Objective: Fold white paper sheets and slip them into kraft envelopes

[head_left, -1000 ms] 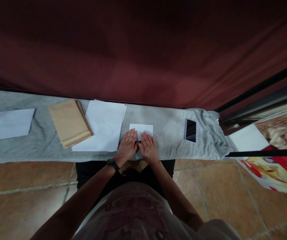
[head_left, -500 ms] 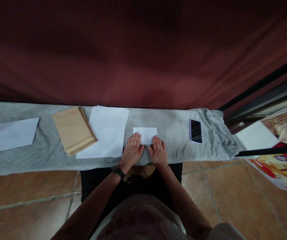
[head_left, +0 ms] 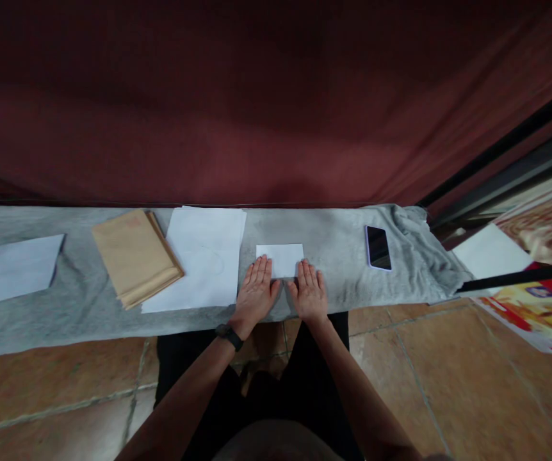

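Note:
A small folded white paper [head_left: 280,257] lies on a grey cloth [head_left: 333,243] spread on the floor. My left hand [head_left: 255,292] lies flat with fingers stretched out, its fingertips on the paper's near left edge. My right hand [head_left: 309,294] lies flat beside it, fingers spread, fingertips at the paper's near right corner. A black watch [head_left: 229,335] is on my left wrist. Neither hand holds anything.
Left of the hands lie a stack of white sheets [head_left: 202,257], a pile of brown envelopes [head_left: 134,256] and another white sheet [head_left: 9,269]. A phone [head_left: 378,248] lies face up on the cloth to the right. A dark red curtain [head_left: 257,102] hangs behind. Tiled floor [head_left: 449,371] is nearer.
My hands have slid apart along the paper's near edge, left hand to the left, right hand to the right. The view has tilted slightly.

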Available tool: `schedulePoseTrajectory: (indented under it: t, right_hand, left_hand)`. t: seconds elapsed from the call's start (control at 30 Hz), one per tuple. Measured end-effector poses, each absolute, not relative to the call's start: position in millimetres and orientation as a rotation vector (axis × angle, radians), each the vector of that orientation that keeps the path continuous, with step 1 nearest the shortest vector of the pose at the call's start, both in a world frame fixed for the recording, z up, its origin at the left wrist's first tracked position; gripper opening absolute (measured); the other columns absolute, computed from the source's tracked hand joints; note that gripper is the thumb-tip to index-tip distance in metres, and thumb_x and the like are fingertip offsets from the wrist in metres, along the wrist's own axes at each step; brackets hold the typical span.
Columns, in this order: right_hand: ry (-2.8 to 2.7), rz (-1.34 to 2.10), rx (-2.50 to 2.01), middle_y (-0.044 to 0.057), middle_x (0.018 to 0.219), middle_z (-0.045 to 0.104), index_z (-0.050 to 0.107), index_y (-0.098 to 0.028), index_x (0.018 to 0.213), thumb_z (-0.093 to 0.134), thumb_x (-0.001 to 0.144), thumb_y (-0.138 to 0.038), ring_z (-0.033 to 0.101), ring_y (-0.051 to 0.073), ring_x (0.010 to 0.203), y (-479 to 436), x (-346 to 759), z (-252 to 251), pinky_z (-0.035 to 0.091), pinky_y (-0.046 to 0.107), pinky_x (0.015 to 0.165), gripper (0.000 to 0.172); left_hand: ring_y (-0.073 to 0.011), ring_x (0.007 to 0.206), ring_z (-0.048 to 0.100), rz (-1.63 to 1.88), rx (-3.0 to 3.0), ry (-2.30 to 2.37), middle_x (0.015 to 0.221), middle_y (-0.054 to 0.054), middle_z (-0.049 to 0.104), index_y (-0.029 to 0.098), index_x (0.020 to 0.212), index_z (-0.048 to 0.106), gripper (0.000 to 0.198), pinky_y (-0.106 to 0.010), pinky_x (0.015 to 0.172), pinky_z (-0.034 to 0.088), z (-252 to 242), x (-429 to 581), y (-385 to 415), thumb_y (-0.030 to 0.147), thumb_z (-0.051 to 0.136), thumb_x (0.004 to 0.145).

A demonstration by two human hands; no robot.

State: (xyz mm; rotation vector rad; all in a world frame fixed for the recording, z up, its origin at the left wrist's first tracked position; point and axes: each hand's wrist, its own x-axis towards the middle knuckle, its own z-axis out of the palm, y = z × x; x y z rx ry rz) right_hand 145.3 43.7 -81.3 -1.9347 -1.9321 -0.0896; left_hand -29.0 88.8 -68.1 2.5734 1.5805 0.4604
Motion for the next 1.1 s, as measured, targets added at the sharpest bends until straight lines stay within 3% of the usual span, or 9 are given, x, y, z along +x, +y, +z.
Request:
schedulePoseTrajectory:
  t: [0.77,1.1]
  right_hand:
    - [-1.916,-0.165,-1.891,0.022,0.157,0.051,0.044,-0.006,0.157,0.04,0.11,-0.04,0.046,0.033,0.148,42,147,-84,0.032,0.055,0.122,0.058]
    - [-1.86,-0.062,-1.894,0.019,0.156,0.053,0.054,-0.009,0.15,0.038,0.11,-0.03,0.046,0.031,0.149,60,144,-74,0.03,0.056,0.124,0.048]
  left_hand:
    - [-0.029,0.156,0.033,0.507,2.609,1.614,0.165,-0.019,0.039,0.007,0.162,0.033,0.067,-0.05,0.127,0.032,-75,-32,89,0.04,0.035,0.104]
    - [-0.0268,0.156,0.034,0.521,2.655,1.542,0.163,-0.018,0.044,0.006,0.156,0.043,0.058,-0.049,0.128,0.031,-71,-18,104,0.029,0.033,0.104]
